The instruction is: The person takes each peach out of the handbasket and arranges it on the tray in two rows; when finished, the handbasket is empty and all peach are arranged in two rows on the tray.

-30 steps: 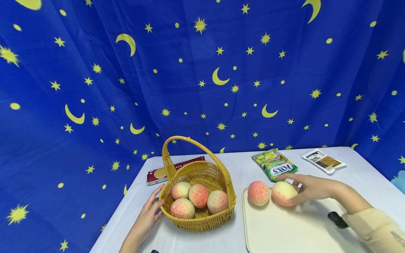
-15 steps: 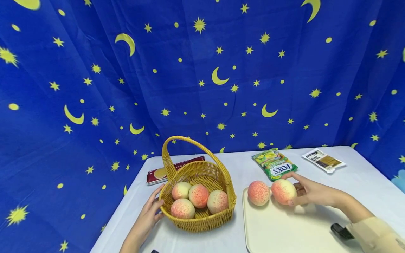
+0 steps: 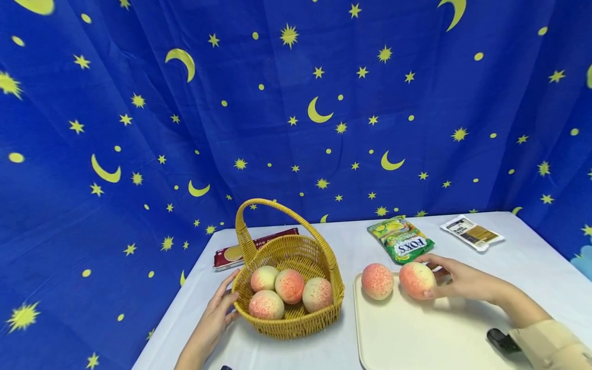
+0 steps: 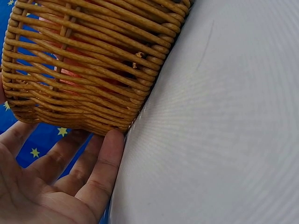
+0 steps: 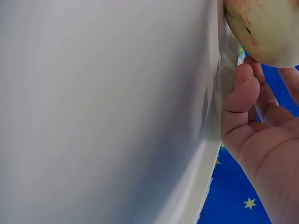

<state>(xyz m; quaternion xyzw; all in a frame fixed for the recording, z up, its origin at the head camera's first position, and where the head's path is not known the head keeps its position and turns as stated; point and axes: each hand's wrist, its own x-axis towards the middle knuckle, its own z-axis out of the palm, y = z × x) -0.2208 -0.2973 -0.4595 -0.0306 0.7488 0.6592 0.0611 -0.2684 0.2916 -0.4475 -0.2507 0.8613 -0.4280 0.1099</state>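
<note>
My left hand (image 3: 210, 316) touches the left side of a yellow wicker basket (image 3: 289, 329) that has a tall hooped handle. In the left wrist view its fingers (image 4: 100, 184) lie fairly straight against the outer weave; the thumb is mostly out of that view. Several pink-and-cream peaches (image 3: 266, 304) lie inside the basket. At the far edge of a cream tray (image 3: 411, 336), my right hand (image 3: 467, 282) holds a peach (image 3: 418, 281) between thumb and fingers. Another peach (image 3: 377, 281) sits just left of it on the tray.
A green FOX'S candy bag (image 3: 401, 239) lies behind the tray. Farther right is a white-and-brown packet (image 3: 473, 233). A dark red biscuit pack (image 3: 231, 255) is partly behind the basket. A blue star-and-moon cloth (image 3: 277, 128) hangs behind the white table (image 3: 326, 252).
The right hand's peach has turned, its pink side now facing more to the left, and it has shifted only slightly. My left hand and the basket stay in place.
</note>
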